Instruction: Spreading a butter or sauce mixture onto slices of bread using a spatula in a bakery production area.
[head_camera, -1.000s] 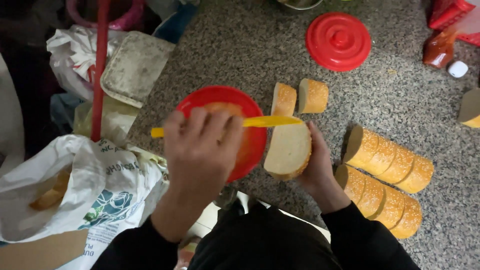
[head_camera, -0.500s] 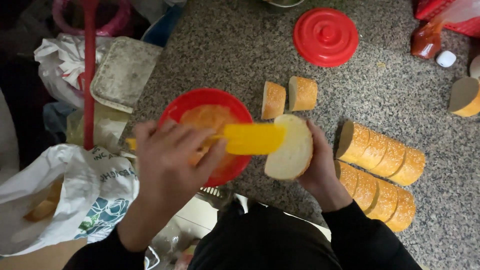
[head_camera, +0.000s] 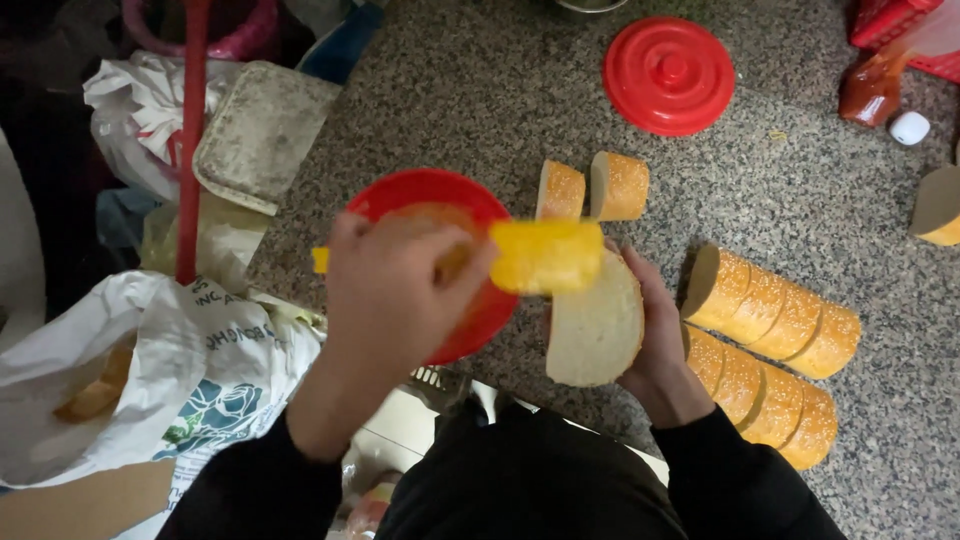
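Speckled granite bench (head_camera: 480, 110), we look down. Our left hand (head_camera: 395, 300) is clamped on a yellow spreader (head_camera: 540, 257) over the red bowl (head_camera: 400, 190) at the near edge. Our right hand (head_camera: 655, 340) grips a bread slice (head_camera: 592, 330), cut face up, spreader touching it.

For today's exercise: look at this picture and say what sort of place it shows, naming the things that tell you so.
Probably a kitchen or food-preparation counter. The speckled stone worktop holds rows of sliced bread rolls, a red bowl with its red lid set aside, and a sauce bottle.
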